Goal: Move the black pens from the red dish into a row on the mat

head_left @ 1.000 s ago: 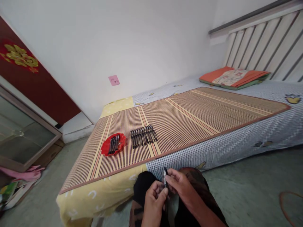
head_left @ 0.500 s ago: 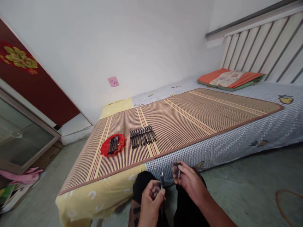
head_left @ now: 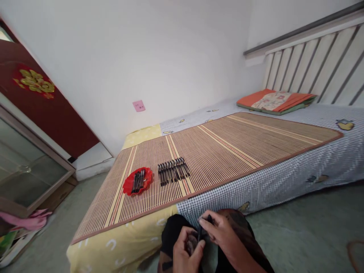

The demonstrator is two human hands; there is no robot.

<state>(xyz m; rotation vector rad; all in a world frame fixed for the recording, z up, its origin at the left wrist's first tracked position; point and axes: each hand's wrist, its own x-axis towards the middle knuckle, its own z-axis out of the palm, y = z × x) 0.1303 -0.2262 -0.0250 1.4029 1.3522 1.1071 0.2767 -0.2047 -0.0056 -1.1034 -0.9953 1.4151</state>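
At the bottom centre both of my hands work over my lap on one dark pen (head_left: 202,230). My left hand (head_left: 186,252) is curled round the pen's lower part. My right hand (head_left: 220,233) pinches its upper end, close against the left hand. Ahead, on the striped bamboo mat (head_left: 227,148) that covers the bed, a row of several dark pens (head_left: 173,170) lies side by side. Left of the row sits a red dish (head_left: 137,181) with several more pens in it.
The bed (head_left: 284,178) has a checked sheet and a yellow sheet end (head_left: 119,235). A folded orange cushion (head_left: 275,100) lies by the slatted headboard (head_left: 313,64). A glass-fronted cabinet (head_left: 25,170) stands at the left, with pink cloth (head_left: 25,220) on the floor.
Half a second ago my hands were apart, the left with the pen body and the right with a small piece. Now they are together on the pen, lower in view.
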